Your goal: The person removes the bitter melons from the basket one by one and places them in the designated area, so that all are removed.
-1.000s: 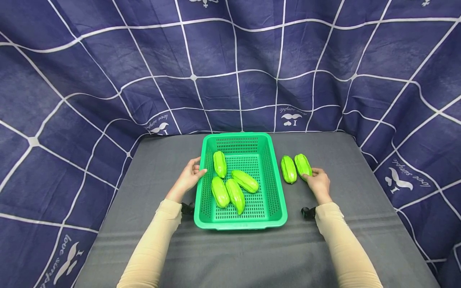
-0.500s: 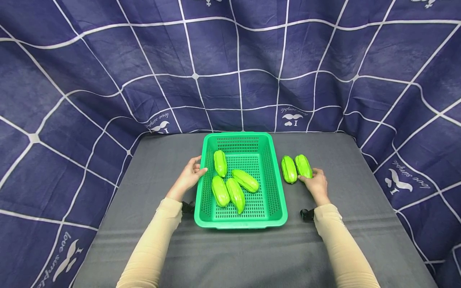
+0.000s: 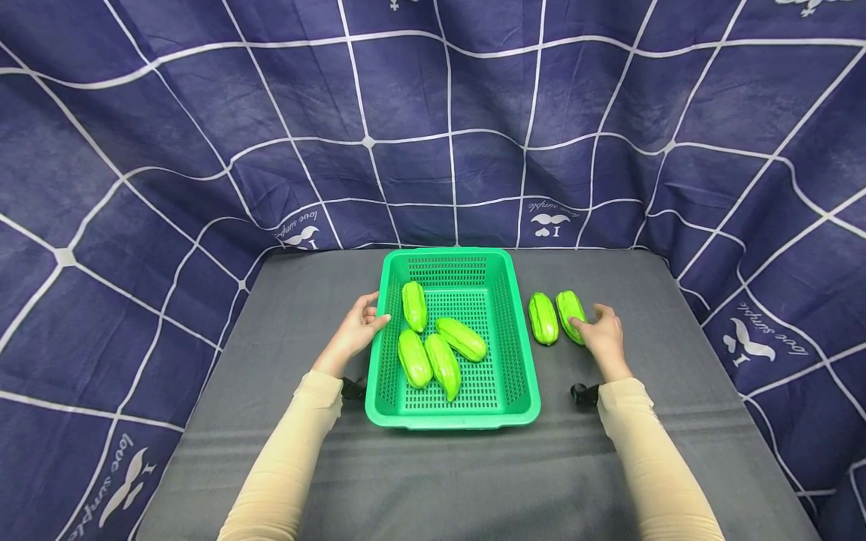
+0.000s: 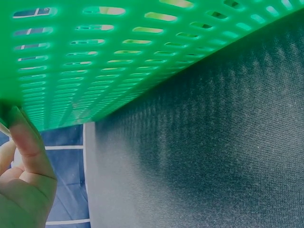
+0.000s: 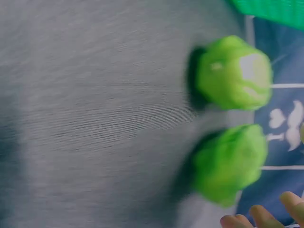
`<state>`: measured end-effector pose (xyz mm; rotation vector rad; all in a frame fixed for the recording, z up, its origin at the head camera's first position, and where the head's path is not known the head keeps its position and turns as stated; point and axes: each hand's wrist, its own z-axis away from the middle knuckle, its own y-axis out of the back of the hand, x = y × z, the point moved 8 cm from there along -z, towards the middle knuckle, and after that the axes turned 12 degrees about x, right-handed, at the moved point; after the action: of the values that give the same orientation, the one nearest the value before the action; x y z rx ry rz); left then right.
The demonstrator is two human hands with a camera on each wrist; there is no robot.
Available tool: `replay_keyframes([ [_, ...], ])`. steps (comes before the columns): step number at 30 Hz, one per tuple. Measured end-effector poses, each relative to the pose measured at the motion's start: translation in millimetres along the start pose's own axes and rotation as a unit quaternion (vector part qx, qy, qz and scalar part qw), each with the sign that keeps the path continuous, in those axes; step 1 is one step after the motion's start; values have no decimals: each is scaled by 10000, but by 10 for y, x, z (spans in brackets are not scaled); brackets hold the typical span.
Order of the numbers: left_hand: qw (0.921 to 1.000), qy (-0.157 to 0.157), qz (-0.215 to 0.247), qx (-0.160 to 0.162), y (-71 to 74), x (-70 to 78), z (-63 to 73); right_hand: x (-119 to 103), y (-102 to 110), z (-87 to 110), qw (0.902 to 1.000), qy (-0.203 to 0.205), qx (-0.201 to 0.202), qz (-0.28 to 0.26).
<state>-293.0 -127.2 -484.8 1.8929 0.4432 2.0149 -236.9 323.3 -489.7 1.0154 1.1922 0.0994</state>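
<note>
Curtain [image 3: 88, 188], navy w/ white grid lines, hangs in soft folds down your L side & across the back. Table [image 3: 433, 481] is matte grey cloth, lightly creased; a broad strip runs btwn its L edge & your left hand [image 3: 353, 330]. That hand pinches the L rim of the basket [image 3: 453, 422], thumb over the top, fingers outside. It's smooth green plastic, rectangular w/ rounded corners, slotted walls & floor. 4 veg [image 3: 443, 367] lie in it: glossy, ridged, oblong; floor shows along the R wall.

R of it, inner veg [image 3: 543, 318] lies just beside the rim, outer veg [image 3: 568, 308] next, slim gap btwn. Your right hand [image 3: 605, 336] is at the outer one's near end, thumb & fingers apart; can't tell if the thumb touches. Cloth runs on to the table's R edge.
</note>
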Motion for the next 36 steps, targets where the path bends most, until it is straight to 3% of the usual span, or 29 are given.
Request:
replay_keyframes([
  [9,9999,-73,80,-12,-11,10,-9,-645,155,43,9973,506,-129,-514],
  [18,10000,-71,0,54,-2,12,-13,-1259,61,261,9872,1148,-547,-964],
  [27,10000,44,30,10,-15,-9,-8,-1522,-289,562,9778,1386,-1163,-1056],
  [36,10000,54,5,30,1,-11,-1,-1588,-735,812,9649,1374,-2082,-821],
])
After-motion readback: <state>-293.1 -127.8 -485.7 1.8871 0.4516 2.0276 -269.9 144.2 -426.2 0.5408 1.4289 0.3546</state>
